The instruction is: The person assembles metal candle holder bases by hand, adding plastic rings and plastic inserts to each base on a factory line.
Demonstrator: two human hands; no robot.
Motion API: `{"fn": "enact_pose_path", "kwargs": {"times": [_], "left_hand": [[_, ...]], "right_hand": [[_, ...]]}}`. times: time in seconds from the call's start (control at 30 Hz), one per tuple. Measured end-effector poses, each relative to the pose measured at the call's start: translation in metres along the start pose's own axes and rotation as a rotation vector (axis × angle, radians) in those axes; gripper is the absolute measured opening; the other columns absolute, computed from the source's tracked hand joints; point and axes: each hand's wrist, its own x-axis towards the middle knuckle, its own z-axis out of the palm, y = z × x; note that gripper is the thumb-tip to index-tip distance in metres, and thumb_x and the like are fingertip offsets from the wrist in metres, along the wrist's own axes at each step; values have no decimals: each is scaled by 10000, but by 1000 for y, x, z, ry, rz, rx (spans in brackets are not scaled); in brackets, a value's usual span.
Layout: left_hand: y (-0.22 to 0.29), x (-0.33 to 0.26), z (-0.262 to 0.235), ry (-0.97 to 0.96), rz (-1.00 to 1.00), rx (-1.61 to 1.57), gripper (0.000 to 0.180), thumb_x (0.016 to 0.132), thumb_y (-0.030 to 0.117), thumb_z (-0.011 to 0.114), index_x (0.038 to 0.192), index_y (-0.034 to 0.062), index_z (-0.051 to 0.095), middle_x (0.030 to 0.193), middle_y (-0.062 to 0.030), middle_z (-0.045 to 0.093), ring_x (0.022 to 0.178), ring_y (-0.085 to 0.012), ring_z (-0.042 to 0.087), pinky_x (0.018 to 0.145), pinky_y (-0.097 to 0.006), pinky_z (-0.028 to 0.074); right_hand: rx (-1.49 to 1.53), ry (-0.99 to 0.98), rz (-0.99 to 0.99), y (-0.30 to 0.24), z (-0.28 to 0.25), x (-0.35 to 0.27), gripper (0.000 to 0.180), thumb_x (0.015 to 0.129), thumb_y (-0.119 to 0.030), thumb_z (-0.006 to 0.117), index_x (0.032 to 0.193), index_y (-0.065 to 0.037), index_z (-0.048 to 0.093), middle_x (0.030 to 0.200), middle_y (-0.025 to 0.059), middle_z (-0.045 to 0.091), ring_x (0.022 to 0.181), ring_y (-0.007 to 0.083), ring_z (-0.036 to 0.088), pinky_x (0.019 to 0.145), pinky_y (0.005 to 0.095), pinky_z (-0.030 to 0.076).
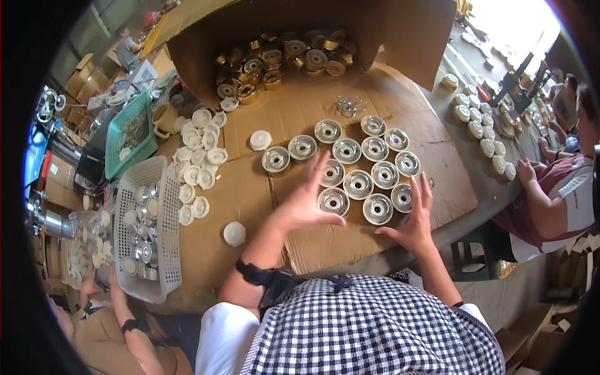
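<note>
Spread across the desk (462, 164): flattened brown cardboard sheets (250, 187), serving as the work surface. At the centre, a cluster of silver metal cups (358, 164), round, open side up, packed edge to edge in rows; three more trailing off toward 9 o'clock. At 12 o'clock of the cluster, a small heap of wire clips (350, 106). Farther on at 12 o'clock, an open cardboard box (400, 31) tipped on its side, spilling brass-coloured and silver round parts (281, 62). At 9 o'clock, a scatter of white plastic discs (200, 156), with two lone discs apart from it, one near the three trailing cups, one near the left forearm.

Left hand (306, 200): open, fingers fanned wide, hovering at the 7 o'clock edge of the cluster, fingertips over the nearest cups, gripping nothing. Right hand (412, 219): open too, fingers straight and pointing away, palm side pressed close to the cluster's 4 o'clock edge, just beside the outer cups; contact not clear.

At 9 o'clock, a white plastic basket (169, 250) holding silver cups and white parts. Beyond it, a green basket (119, 156) with small greyish pieces inside. At 2 o'clock, rows of cream-white round caps (481, 128) on the bare desk, before another seated person (562, 187). At 7 o'clock, a further person's arm (134, 331) beside the white basket.
</note>
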Motion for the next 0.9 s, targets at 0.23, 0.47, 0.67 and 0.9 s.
{"fn": "enact_pose_path", "kwargs": {"times": [0.23,0.47,0.67,0.9], "left_hand": [[-63,-27,-133,449,-296,680,589,874,200,774,1404,64,556,1422,-170,560,1367,-359,488,1150,-456,393],[-129,-46,-155,412,-332,747,376,864,108,723,1233,81,658,1226,-120,678,1186,-322,590,985,-461,478],[-75,-83,-123,305,-465,-52,228,1000,148,613,1206,50,625,927,-151,679,802,-267,653,728,-356,509],[-62,-99,-103,400,-191,586,370,865,132,763,1201,9,671,1131,-108,635,852,-233,657,715,-323,549]], "right_hand": [[100,123,-80,-34,-30,51,856,742,-331,878,1458,-71,486,1509,247,414,1396,425,409,1131,522,374],[364,-238,-442,-128,93,189,488,838,-126,764,1307,-83,638,1355,156,602,1243,358,575,1019,437,501],[114,-619,-496,-178,214,257,508,759,-137,767,1261,-161,696,1266,131,661,1211,337,600,986,438,517],[-10,-605,-394,-156,161,282,541,710,-239,824,1238,-202,713,1168,154,697,1099,348,659,945,420,536]]}}
